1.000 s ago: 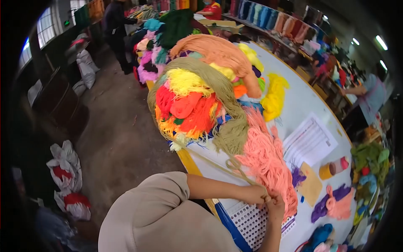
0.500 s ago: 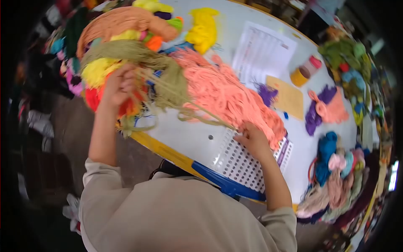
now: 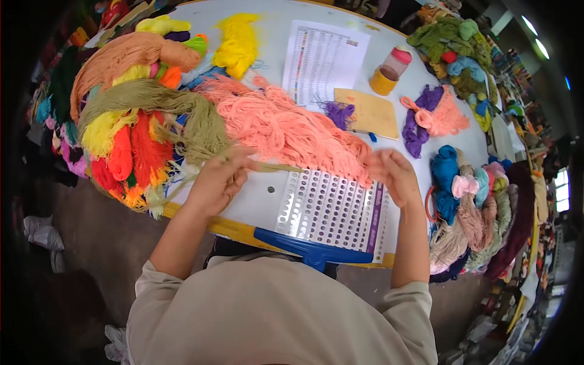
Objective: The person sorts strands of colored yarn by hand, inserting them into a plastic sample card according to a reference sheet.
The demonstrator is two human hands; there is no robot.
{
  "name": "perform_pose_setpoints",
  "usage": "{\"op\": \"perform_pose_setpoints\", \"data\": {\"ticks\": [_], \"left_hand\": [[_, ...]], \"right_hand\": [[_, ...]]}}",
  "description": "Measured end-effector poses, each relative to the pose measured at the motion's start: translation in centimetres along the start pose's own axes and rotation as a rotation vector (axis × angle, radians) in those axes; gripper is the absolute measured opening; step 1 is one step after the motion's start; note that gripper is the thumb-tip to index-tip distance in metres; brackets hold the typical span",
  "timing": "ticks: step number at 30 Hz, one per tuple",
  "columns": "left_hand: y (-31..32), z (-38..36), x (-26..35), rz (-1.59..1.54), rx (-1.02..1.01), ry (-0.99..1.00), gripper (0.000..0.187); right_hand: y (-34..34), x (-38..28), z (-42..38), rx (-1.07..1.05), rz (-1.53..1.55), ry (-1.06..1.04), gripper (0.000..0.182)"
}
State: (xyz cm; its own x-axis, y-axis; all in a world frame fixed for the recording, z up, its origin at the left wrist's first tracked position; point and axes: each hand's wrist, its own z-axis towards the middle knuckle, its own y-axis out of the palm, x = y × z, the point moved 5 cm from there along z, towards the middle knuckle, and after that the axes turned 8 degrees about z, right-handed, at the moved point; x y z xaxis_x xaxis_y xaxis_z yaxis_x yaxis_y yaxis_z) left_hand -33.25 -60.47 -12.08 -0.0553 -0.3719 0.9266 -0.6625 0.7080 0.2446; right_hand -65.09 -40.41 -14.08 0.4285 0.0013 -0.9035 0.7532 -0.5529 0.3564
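My left hand (image 3: 222, 181) is closed, fingers curled at the end of the olive yarn skein (image 3: 204, 125). A flat olive strand runs from its fingertips to the top edge of a white perforated card (image 3: 325, 210). My right hand (image 3: 398, 177) hovers at the card's upper right corner, beside the lower end of the salmon yarn (image 3: 292, 125). Motion smears its fingers, and I cannot tell whether a thread is between them. The salmon heap covers the card's upper edge. Round holes fill the card, with a purple printed band down its right side.
Red yarn (image 3: 121, 152) and peach yarn (image 3: 131, 55) pile up at left; yellow yarn (image 3: 236, 45) lies behind. A printed sheet (image 3: 322, 58), brown envelope (image 3: 371, 112) and pink-capped jar (image 3: 389, 73) occupy the back. Blue yarn (image 3: 446, 176) and other skeins crowd the right edge.
My left hand has come down and right from the yarn pile, towards my right hand. The olive strand no longer stretches long between them. My right hand has lifted off the card's holes. The view has shifted.
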Motion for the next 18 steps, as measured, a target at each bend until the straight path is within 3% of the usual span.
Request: {"op": "perform_pose_setpoints", "data": {"ticks": [1,2,3,4,6,10,12,13,15,18], "left_hand": [[0.6,0.3,-0.4,-0.001,-0.016,-0.004,0.030],[0.6,0.6,-1.4,-0.121,0.116,-0.039,0.031],[0.6,0.8,-2.4,-0.241,0.250,-0.077,0.033],[1.0,1.0,-3.1,-0.242,0.241,-0.082,0.033],[2.6,1.6,-4.1,-0.244,0.033,-0.090,0.035],[4.5,1.6,-3.7,-0.020,-0.111,-0.044,0.036],[6.0,2.1,-4.0,0.089,-0.172,-0.106,0.036],[7.0,2.3,-4.3,0.171,-0.244,-0.075,0.035],[9.4,2.1,-4.9,0.249,-0.340,-0.100,0.033],[9.6,0.9,-4.7,0.142,-0.177,-0.103,0.031]], "right_hand": [[-1.5,0.7,-1.2,-0.025,-0.036,0.093,0.018],[-2.8,1.5,-2.4,-0.054,-0.130,0.180,0.015],[-3.3,2.3,-3.2,-0.026,-0.215,0.142,0.017],[-3.8,3.1,-3.8,0.000,-0.300,0.103,0.020],[-5.7,4.1,-4.6,0.034,-0.320,0.065,0.019],[-8.4,4.1,-5.2,0.246,-0.299,0.006,0.023],[-7.5,2.7,-4.8,0.252,-0.944,-0.277,0.032],[-6.7,2.4,-4.4,0.258,-0.943,-0.279,0.032],[-3.9,1.4,-3.4,0.277,-1.241,-0.422,0.037],[-3.7,0.6,-3.3,0.297,-1.408,-0.493,0.041]]}}
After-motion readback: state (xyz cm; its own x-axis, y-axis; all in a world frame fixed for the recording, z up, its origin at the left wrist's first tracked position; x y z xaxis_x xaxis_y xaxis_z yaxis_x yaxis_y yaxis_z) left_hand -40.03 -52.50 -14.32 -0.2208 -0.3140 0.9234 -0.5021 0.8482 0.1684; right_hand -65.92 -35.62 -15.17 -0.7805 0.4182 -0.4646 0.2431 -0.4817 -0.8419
